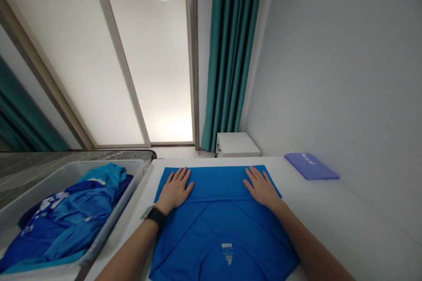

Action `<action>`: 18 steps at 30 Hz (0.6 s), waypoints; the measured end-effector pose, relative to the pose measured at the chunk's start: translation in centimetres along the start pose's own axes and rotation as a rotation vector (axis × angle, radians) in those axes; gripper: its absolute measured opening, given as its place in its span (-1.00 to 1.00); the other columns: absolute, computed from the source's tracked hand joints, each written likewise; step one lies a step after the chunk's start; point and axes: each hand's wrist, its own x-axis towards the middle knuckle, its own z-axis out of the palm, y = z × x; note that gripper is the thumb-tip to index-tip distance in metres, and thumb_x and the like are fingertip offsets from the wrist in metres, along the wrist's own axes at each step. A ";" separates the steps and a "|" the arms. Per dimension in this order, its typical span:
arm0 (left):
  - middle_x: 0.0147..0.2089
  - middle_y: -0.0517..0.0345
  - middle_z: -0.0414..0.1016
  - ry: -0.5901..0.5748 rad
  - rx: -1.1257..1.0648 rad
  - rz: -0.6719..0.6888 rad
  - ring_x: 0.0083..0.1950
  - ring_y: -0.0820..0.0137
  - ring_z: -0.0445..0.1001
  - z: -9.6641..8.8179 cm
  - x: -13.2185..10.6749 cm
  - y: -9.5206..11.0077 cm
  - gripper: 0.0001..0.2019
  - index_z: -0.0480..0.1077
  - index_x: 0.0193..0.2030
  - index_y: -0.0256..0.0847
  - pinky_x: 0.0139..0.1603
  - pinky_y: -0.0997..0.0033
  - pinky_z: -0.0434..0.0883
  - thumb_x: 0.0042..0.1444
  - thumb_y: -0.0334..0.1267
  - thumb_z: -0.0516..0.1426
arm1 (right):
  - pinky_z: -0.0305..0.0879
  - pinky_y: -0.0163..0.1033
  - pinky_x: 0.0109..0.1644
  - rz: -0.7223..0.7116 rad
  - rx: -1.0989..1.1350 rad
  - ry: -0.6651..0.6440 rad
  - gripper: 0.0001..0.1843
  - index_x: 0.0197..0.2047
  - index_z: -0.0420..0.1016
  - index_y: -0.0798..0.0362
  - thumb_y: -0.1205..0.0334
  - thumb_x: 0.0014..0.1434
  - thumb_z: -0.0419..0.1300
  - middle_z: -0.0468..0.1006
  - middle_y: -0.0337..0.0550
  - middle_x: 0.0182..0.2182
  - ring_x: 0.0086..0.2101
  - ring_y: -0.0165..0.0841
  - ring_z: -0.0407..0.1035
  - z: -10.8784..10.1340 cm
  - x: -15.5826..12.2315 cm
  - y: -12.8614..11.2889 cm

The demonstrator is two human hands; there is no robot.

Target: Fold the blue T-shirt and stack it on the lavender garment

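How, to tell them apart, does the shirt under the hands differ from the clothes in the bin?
The blue shirt lies flat and folded on the table; the clothes sit crumpled in the plastic bin. The shirt is even blue; the clothes mix darker and lighter blues. The left hand and right hand rest on the shirt, not the clothes. Both bear white print.

We saw blue shirt [214, 228] cut off by bottom edge, partly hidden under left hand [175, 191], right hand [261, 186]; print on neck label [227, 253], purple folder [311, 166] too small to read.
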 end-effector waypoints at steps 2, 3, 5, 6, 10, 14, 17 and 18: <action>0.45 0.02 0.04 0.009 0.000 0.001 0.47 0.19 -0.02 0.1 -0.1 -0.1 -0.41 0.09 0.42 -0.17 0.42 0.03 -0.03 0.35 0.05 -0.17 | -0.32 0.09 0.41 -0.033 -0.013 -0.016 -0.25 0.43 0.01 0.12 -0.15 0.36 -0.34 -0.02 0.01 0.40 0.37 -0.20 -0.16 0.4 -0.3 -0.6; 0.45 0.02 0.04 0.010 0.001 -0.001 0.47 0.20 -0.02 0.1 -0.1 0.0 -0.41 0.09 0.42 -0.18 0.42 0.03 -0.03 0.35 0.05 -0.17 | -0.31 0.08 0.41 -0.042 -0.021 -0.021 -0.25 0.43 0.00 0.12 -0.15 0.36 -0.34 -0.03 0.01 0.41 0.37 -0.20 -0.16 0.5 -0.4 -0.8; 0.45 0.02 0.04 0.003 0.003 -0.005 0.47 0.20 -0.02 -0.1 -0.2 0.1 -0.41 0.08 0.42 -0.19 0.42 0.04 -0.03 0.35 0.05 -0.17 | -0.30 0.08 0.41 -0.050 -0.034 -0.026 -0.25 0.44 -0.01 0.11 -0.16 0.36 -0.34 -0.05 0.01 0.41 0.37 -0.20 -0.17 0.5 -0.6 -1.1; 0.45 0.02 0.04 -0.005 0.004 -0.008 0.47 0.20 -0.02 -0.3 -0.2 0.2 -0.41 0.08 0.42 -0.19 0.42 0.03 -0.03 0.35 0.05 -0.16 | -0.29 0.07 0.41 -0.051 -0.036 -0.027 -0.25 0.44 -0.01 0.11 -0.16 0.36 -0.34 -0.05 0.01 0.41 0.37 -0.20 -0.16 0.5 -0.7 -1.1; 0.46 0.02 0.04 -0.026 0.012 -0.013 0.47 0.20 -0.02 -0.7 -0.2 0.4 -0.41 0.08 0.42 -0.21 0.42 0.02 -0.03 0.35 0.03 -0.16 | -0.29 0.08 0.40 -0.049 -0.033 -0.028 -0.25 0.43 -0.01 0.12 -0.15 0.36 -0.34 -0.06 0.02 0.41 0.37 -0.19 -0.17 0.2 -0.9 -1.0; 0.45 0.01 0.05 -0.009 0.010 -0.001 0.47 0.19 -0.01 -0.6 -0.5 0.4 -0.41 0.09 0.42 -0.20 0.42 0.02 -0.02 0.35 0.04 -0.15 | -0.31 0.08 0.41 -0.051 -0.005 -0.027 -0.24 0.44 -0.02 0.10 -0.17 0.36 -0.35 -0.06 0.00 0.41 0.38 -0.20 -0.19 0.5 -1.3 -0.8; 0.45 0.02 0.06 -0.002 0.004 -0.001 0.46 0.18 0.01 -0.5 -1.1 0.3 -0.42 0.09 0.42 -0.18 0.42 0.01 -0.01 0.35 0.03 -0.16 | -0.33 0.07 0.41 -0.053 0.004 -0.031 -0.24 0.44 -0.02 0.09 -0.18 0.36 -0.35 -0.07 -0.02 0.41 0.38 -0.22 -0.20 0.7 -1.6 -0.6; 0.45 0.02 0.05 -0.003 0.003 -0.005 0.46 0.18 0.01 -0.5 -1.3 0.4 -0.42 0.08 0.42 -0.17 0.42 0.01 -0.01 0.35 0.03 -0.16 | -0.33 0.07 0.41 -0.055 0.002 -0.032 -0.24 0.44 -0.02 0.09 -0.18 0.36 -0.35 -0.07 -0.02 0.41 0.38 -0.22 -0.20 0.7 -1.7 -0.6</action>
